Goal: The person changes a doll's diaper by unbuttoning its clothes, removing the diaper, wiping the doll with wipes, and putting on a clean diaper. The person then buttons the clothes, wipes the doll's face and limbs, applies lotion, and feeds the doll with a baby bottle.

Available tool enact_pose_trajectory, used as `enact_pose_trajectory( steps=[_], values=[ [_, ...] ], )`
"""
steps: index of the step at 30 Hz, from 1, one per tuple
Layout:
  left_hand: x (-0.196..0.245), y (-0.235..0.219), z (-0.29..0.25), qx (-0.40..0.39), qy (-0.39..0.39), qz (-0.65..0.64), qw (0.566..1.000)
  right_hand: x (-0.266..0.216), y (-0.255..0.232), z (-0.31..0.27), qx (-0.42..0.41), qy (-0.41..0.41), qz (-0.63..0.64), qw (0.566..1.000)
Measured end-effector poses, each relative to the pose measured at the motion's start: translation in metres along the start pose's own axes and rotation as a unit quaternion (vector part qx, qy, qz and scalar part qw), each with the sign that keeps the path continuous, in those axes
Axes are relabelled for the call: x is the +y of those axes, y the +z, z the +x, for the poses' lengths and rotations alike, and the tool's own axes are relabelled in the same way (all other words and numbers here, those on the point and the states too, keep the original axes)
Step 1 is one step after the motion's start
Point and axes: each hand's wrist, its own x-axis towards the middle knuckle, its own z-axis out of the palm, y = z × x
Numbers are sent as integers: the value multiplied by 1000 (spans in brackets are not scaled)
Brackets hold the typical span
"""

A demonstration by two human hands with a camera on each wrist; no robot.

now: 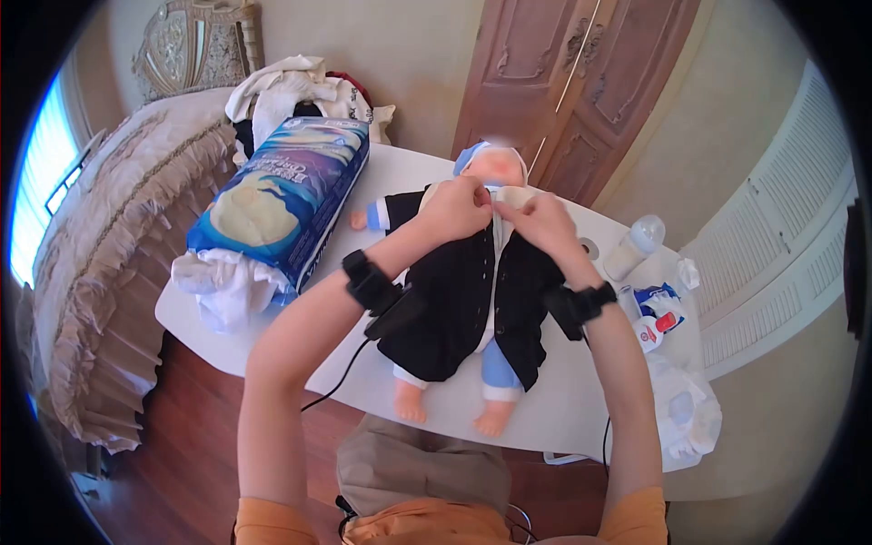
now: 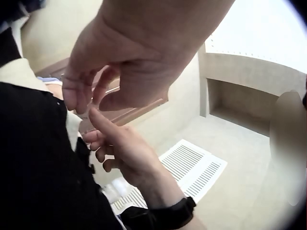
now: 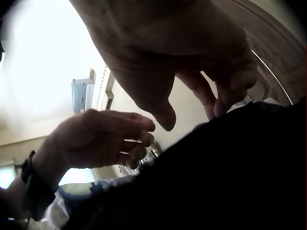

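A baby doll [image 1: 500, 168] lies on its back, wearing a blue and white hat, blue clothes and a black cardigan [image 1: 445, 300] with a pale collar. Its cardigan front is parted below the chest, buttons showing along one edge. At the doll's neck my left hand [image 1: 459, 211] has its thumb and index fingertips close together by the collar; I cannot tell whether cloth is between them. Facing it, my right hand [image 1: 545, 224] has loosely bent fingers [image 3: 220, 103] right at the cloth, while its thumb stands apart from them.
The white table [image 1: 354, 381] also bears a large blue diaper pack [image 1: 282, 186] with white diapers [image 1: 227, 286] spilling out, at left. A baby bottle [image 1: 636, 245], a small red-capped bottle [image 1: 658, 327] and a plastic bag [image 1: 686, 409] lie along its right side. Clothes [image 1: 300, 91] are heaped behind the pack.
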Motion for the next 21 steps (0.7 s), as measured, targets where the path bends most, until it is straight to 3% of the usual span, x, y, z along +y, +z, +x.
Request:
enact_pose_trajectory(
  steps=[1,3,5,6,8,9,10,11,13,14,15,17,18,20,21],
  values=[
    [-7,7,6,-3,3,5,1000,-8,8,4,7,12,-43,999],
    [-20,19,17,-16,-73,-1,997,-1,16,20,18,25,-82,996],
    [-22,21,20,-12,-79,22,997,27,24,41,62,21,99,993],
    [-20,19,22,-24,-105,22,994,12,-2,25,72,50,243,966],
    [-25,25,28,-38,-137,16,990,33,-26,25,155,74,327,929],
    [-31,33,34,22,-99,70,992,51,-37,29,156,100,354,917],
    [-30,37,38,81,-58,125,987,62,-49,24,145,116,325,927],
    [-30,39,42,79,-59,121,988,71,-51,21,145,119,322,928],
    [-17,35,46,32,-85,149,985,92,-47,13,93,137,103,981],
    [-17,37,47,41,-79,163,983,113,-36,15,18,76,39,996],
    [-20,41,50,40,-78,163,983,103,-33,5,-56,92,6,994],
    [-29,46,57,60,-88,171,980,66,-34,-18,-101,8,-180,979],
    [-38,50,61,58,-89,176,979,64,-30,-17,-101,7,-174,980],
    [-53,55,68,95,-92,119,984,59,-21,-11,64,-85,-193,975],
    [-52,53,66,91,-91,127,984,55,-18,-2,67,-82,-184,977]
  ],
)
